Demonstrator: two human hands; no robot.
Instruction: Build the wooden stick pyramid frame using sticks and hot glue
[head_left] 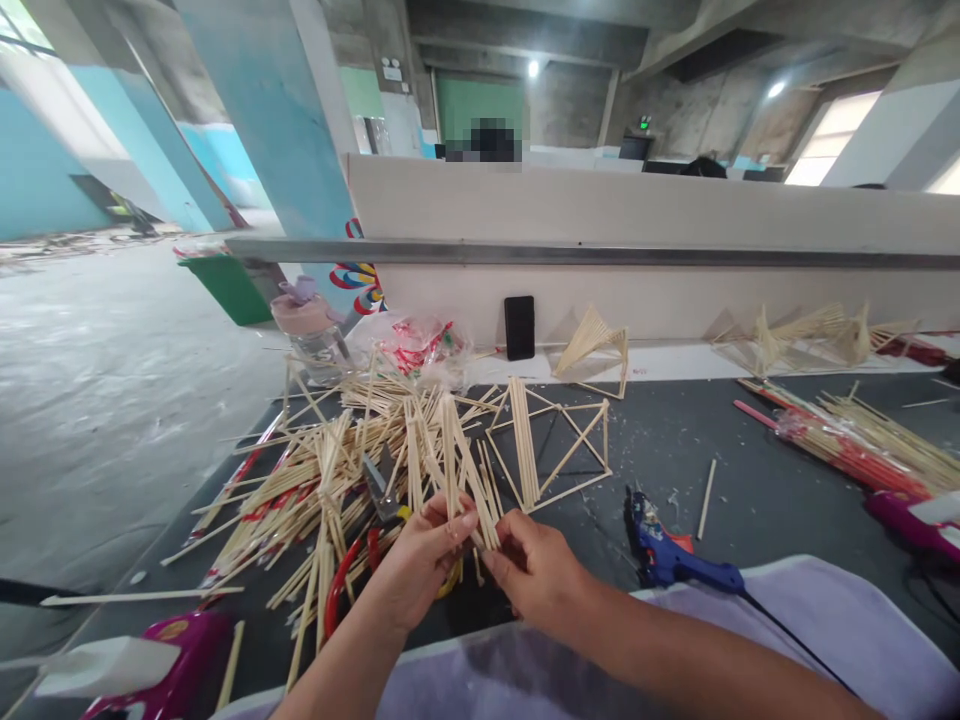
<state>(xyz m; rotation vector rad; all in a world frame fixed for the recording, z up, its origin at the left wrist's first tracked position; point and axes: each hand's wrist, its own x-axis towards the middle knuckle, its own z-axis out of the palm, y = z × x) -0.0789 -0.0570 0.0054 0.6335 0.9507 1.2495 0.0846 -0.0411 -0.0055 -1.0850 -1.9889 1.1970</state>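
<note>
My left hand (429, 550) pinches the lower end of a fan of thin wooden sticks (450, 450), which stands up from the fingertips. Close beside it, my right hand (534, 562) is closed on the lower ends of sticks (480, 490) leaning to the right. Whether these sticks are joined at the base is hidden by my fingers. Just beyond my hands lies a frame of glued sticks (574, 450) with crossed braces. Left of my hands are red-handled pliers or cutters (382, 490), half covered by a big heap of loose sticks (300, 500).
A blue glue gun (667, 550) lies to the right on a pale cloth (810, 610). Magenta devices stand at the left front (172, 660) and right edge. A phone (519, 328), a bottle (307, 330), plastic bags and finished stick shapes (592, 345) line the low wall.
</note>
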